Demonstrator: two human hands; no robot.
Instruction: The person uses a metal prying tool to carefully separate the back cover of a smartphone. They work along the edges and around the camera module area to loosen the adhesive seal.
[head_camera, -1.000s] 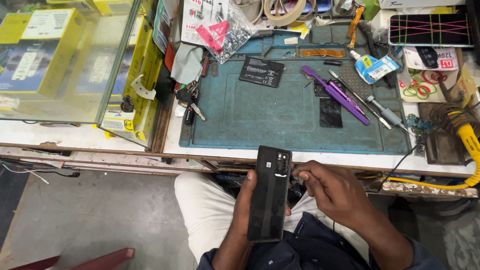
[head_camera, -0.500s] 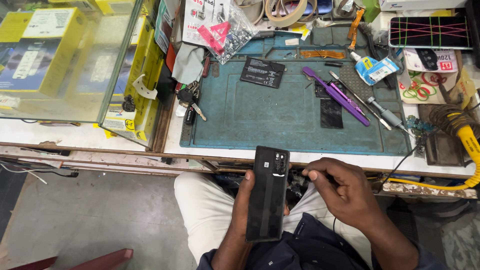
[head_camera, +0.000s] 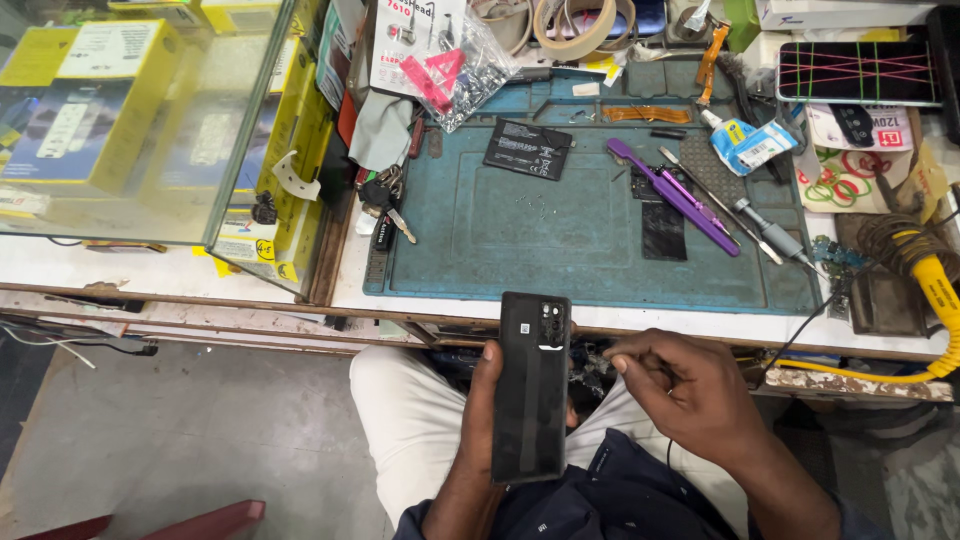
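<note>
My left hand (head_camera: 478, 420) holds a black smartphone (head_camera: 530, 385) upright over my lap, its back and camera cluster facing up. My thumb lies along the phone's left edge. My right hand (head_camera: 685, 385) is just right of the phone, fingers curled and pinched together near its upper right side; whether something small sits between the fingertips cannot be made out. Both hands are below the front edge of the workbench (head_camera: 640, 325).
A teal work mat (head_camera: 560, 240) carries a black battery (head_camera: 528, 148), a purple pry tool (head_camera: 675, 195), a screwdriver (head_camera: 745, 215) and a dark square part (head_camera: 663, 230). Keys (head_camera: 385, 205) lie at its left. A glass case (head_camera: 130, 110) with yellow boxes stands left; a yellow cable (head_camera: 935, 290) right.
My right hand has drawn slightly away from the phone to the right. The phone stays upright in my left hand.
</note>
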